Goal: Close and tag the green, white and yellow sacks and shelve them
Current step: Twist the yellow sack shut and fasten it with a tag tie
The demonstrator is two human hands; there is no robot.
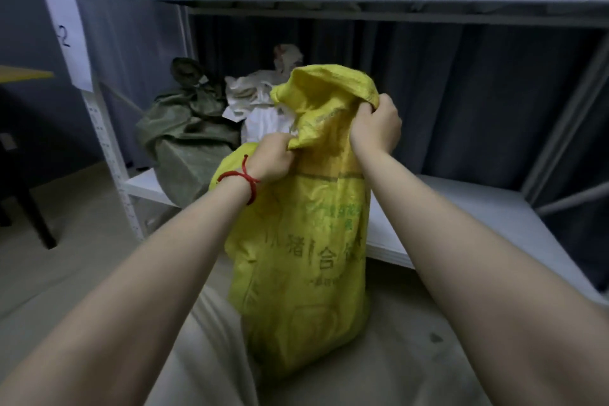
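While both hands grip yellow sack (303, 257) mouth, sack upright

Yellow sack (303, 241): woven plastic, slightly glossy.

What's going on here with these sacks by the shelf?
A person grips the open mouth of a yellow woven sack with both hands, the left hand on its left edge and the right hand on its right rim. The sack stands on the floor in front of a white metal shelf and is not yet closed. A dark green woven sack and a white woven sack sit on the lower board, tops bunched.
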